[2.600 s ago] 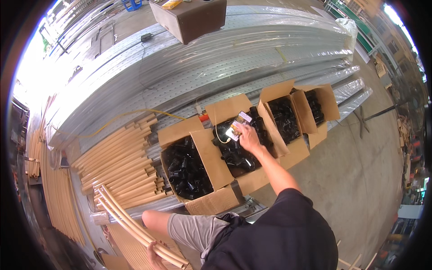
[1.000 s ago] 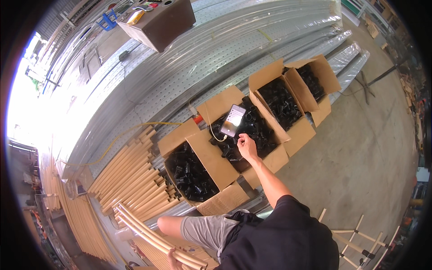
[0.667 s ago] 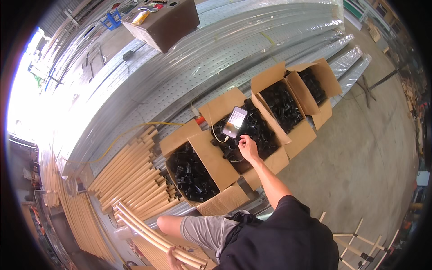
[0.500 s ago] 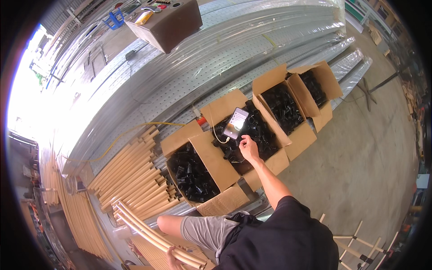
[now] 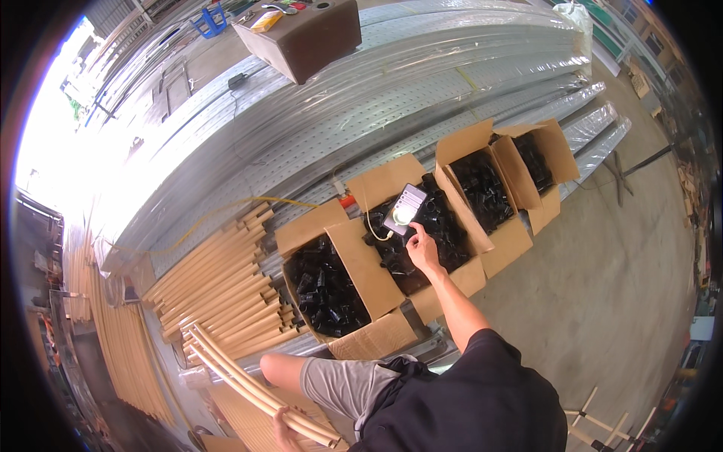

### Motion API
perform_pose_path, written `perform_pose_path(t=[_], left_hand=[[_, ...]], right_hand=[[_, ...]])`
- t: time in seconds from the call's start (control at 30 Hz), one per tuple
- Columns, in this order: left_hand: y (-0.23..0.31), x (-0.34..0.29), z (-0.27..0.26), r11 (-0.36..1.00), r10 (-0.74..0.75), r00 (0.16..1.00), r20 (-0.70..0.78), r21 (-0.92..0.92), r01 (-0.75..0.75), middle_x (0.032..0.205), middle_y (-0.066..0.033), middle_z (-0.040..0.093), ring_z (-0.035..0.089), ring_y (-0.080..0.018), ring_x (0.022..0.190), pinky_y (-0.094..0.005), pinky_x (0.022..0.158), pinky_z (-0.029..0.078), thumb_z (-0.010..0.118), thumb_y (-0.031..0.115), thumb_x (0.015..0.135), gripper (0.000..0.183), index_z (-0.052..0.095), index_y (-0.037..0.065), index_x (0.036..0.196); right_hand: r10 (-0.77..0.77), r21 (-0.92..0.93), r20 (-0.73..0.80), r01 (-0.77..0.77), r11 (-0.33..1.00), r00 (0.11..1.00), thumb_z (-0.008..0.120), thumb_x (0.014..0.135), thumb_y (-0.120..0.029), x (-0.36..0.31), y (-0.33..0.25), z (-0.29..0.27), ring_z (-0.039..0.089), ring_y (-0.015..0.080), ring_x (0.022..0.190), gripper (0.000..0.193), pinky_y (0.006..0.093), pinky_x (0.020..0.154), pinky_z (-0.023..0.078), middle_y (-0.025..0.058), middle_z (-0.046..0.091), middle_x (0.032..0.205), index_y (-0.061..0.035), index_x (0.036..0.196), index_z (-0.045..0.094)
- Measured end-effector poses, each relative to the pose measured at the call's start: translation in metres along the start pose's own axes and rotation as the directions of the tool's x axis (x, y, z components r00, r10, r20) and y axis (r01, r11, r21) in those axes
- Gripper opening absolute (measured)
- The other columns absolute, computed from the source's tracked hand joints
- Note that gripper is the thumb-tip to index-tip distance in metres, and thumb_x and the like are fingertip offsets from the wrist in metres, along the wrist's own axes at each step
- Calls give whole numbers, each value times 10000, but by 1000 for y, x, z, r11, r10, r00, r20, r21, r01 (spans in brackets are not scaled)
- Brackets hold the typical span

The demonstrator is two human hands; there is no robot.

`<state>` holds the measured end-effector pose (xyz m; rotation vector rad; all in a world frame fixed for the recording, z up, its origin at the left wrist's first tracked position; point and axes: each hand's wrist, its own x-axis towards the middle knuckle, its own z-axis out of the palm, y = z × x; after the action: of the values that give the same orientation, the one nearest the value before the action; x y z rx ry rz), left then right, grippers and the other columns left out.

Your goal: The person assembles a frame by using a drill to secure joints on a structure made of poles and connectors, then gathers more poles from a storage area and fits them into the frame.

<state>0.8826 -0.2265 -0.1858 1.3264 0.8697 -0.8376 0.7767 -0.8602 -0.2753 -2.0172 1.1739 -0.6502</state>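
Four open brown cardboard boxes (image 5: 367, 267) of black plastic fittings (image 5: 324, 295) stand in a row. On the fittings in the second box from the left lies a rectangular phone (image 5: 407, 205) with a lit screen. The right hand (image 5: 424, 250) points one finger at its near edge, the others curled, contact unclear. Near left, the left hand (image 5: 283, 429) has its fingers wrapped around long, round tan tubes (image 5: 318, 429).

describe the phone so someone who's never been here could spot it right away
On the near side of the plastic-wrapped metal stack is a row of four open cardboard boxes. In the second box from the left, the phone lies on black pipe fittings, by the right hand. Unlike the fittings, it has a lit screen and a pale cable at its lower end.
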Motion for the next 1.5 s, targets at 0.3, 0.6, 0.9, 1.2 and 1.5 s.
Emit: perform_pose_path(t=[0.3,0.6,0.9,1.2,1.5], left_hand=[[-4,-5,-2,999,51,996,-76,-8,-52,864,-186,562,598,-350,771,-525,744,543,624,132,761,347,480,-27,1033],[-6,10,-10,999,10,1000,-27,-42,-11,860,-197,566,604,-368,773,-528,763,538,622,128,753,346,480,-37,1022],[-9,9,-7,998,14,1000,-28,-53,-15,849,-193,571,608,-366,775,-525,748,541,619,120,753,335,491,-41,1018],[-6,3,4,999,18,1000,-25,-43,-19,848,-180,573,609,-352,768,-498,745,540,606,110,766,305,500,-38,1011],[-6,4,4,1000,15,1000,-14,-15,-15,884,-181,563,596,-337,779,-491,754,542,613,151,776,348,456,-11,1042]], right_hand=[[-52,-13,69,53,999,996,602,793,-4,5,-20,5,656,258,627,455,368,607,522,103,660,733,-97,1235,546],[153,48,73,-157,986,986,617,795,-21,35,11,6,648,190,527,670,335,527,537,93,661,704,-104,1425,406],[93,-110,122,-80,991,988,627,780,-101,37,-18,-14,673,322,709,567,412,690,529,136,671,721,-136,1333,512],[55,-134,178,-31,991,982,631,775,-97,18,-25,-11,676,321,719,538,419,693,531,120,666,707,-167,1301,541],[77,-137,173,-53,989,982,640,775,-89,9,-22,-8,678,313,715,538,418,693,533,113,666,707,-157,1298,533]])
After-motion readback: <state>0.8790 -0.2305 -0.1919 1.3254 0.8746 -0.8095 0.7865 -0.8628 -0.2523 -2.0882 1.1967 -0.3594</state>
